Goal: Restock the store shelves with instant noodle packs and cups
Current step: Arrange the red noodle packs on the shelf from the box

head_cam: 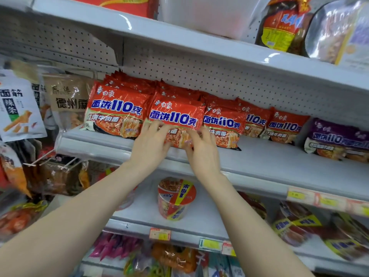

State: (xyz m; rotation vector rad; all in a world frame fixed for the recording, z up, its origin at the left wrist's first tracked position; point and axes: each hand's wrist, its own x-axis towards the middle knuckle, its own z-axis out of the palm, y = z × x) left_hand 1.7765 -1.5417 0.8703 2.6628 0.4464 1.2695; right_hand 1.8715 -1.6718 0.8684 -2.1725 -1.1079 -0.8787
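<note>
Left hand (151,140): fingers fairly straight, laid on lower left of red noodle pack (175,114). Right hand (201,148): fingers curled, pinching lower right edge. Pack sits at front of middle shelf (259,156), directly ahead of both hands, long axis left-right, leaning on stack behind. Hands equally near. Label: 白象, 面饼110克. Left neighbour pack (115,110) reads 红烧牛肉面. Coming move probably straight push backward.

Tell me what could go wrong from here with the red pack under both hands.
The red plastic noodle pack sits at the front of its stack, close to the grey metal shelf's edge. If the left hand and right hand release early, it may slide off.
Pushing hard could knock the neighbouring stack of red packs askew.
</note>
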